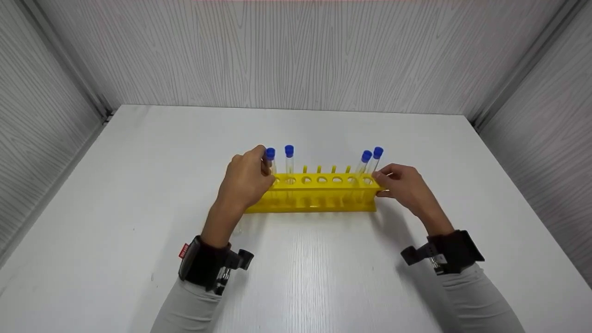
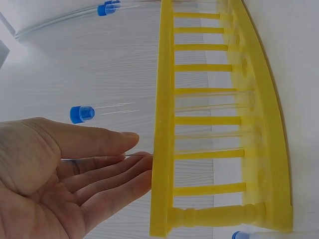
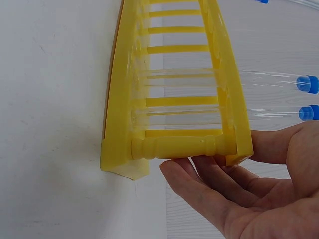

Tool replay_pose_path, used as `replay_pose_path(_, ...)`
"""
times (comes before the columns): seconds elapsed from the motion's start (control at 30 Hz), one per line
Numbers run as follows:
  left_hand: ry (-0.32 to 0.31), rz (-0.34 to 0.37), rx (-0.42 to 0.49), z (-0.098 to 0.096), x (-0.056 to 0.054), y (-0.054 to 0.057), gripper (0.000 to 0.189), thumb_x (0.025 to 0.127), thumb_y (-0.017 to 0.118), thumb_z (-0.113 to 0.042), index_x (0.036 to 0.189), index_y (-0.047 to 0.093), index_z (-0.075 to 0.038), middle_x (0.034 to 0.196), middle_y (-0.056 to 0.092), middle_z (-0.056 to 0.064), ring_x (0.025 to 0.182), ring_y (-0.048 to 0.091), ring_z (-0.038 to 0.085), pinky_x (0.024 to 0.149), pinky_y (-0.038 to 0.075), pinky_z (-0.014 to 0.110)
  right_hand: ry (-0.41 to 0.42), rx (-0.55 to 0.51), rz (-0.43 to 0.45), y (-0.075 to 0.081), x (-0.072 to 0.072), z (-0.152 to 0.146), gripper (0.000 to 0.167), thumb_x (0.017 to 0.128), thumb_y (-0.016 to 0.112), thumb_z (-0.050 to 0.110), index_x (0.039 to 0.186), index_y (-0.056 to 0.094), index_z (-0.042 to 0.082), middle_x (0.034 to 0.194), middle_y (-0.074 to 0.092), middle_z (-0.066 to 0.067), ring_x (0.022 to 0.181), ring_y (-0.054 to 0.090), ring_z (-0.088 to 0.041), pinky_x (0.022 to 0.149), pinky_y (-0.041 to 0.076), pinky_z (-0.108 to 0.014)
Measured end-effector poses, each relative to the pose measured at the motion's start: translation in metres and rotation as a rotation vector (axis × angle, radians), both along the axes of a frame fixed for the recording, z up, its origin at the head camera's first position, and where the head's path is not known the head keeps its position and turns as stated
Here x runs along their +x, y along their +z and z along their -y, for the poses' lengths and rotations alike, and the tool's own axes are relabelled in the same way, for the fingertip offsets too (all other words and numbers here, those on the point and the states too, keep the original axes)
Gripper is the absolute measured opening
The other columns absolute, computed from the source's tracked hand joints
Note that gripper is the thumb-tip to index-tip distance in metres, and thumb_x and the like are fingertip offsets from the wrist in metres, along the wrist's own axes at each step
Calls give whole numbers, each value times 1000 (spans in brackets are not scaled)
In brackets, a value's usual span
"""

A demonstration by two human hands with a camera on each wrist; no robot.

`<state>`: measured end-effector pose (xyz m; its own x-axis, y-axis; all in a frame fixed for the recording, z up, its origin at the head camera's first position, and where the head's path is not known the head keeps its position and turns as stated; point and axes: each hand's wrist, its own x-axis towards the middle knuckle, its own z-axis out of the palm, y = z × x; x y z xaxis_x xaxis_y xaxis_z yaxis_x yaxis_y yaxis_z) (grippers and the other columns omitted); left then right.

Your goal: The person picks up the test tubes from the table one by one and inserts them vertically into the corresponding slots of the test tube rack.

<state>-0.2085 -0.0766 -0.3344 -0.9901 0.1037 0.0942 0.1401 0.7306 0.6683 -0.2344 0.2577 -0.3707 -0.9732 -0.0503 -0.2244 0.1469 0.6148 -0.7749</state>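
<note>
A yellow test tube rack (image 1: 323,186) stands mid-table with a row of round holes along its top. My left hand (image 1: 245,178) pinches the leftmost blue-capped test tube (image 1: 271,153) above the rack's top bar, thumb on one side and fingers on the other. Beside that tube stands another test tube (image 1: 289,151), upright in its hole. At the opposite end, my right hand (image 1: 402,185) grips the rack, thumb at the top bar and fingertips against the end post (image 3: 182,147). Two tilted test tubes (image 1: 366,156) sit in the holes near it.
Another blue-capped tube (image 2: 240,235) lies on the white table (image 1: 305,277) near the rack's left end, mostly covered by my left arm in the head view. Grey wood-grain panels (image 1: 296,55) border the table at the back and both sides.
</note>
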Motion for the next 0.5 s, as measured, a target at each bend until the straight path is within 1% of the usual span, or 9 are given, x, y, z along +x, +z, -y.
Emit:
replay_pose_path(0.13,1,0,2,0,0,0,16,90,68,0,105,61,0,100,70,14,90,68,27,83,58,38,-1,3,-5,1,0,1,42,104,55,38,127,60,3,131,61,-18,116,64,-30,96,56,-35)
replay_pose_path(0.33,-8,-9,-5,1,-1,-1,16,90,68,0,104,61,1,98,70,14,91,69,27,84,58,38,18,-19,-29,0,3,0,45,104,56,39,127,60,0,132,61,-20,117,64,-31,96,56,-35)
replay_pose_path(0.5,-3,3,-10,1,-1,0,17,90,69,-1,104,60,0,99,70,14,93,69,27,85,58,38,22,-28,-33,0,3,0,46,104,56,39,128,60,0,132,60,-21,116,65,-31,96,56,-35)
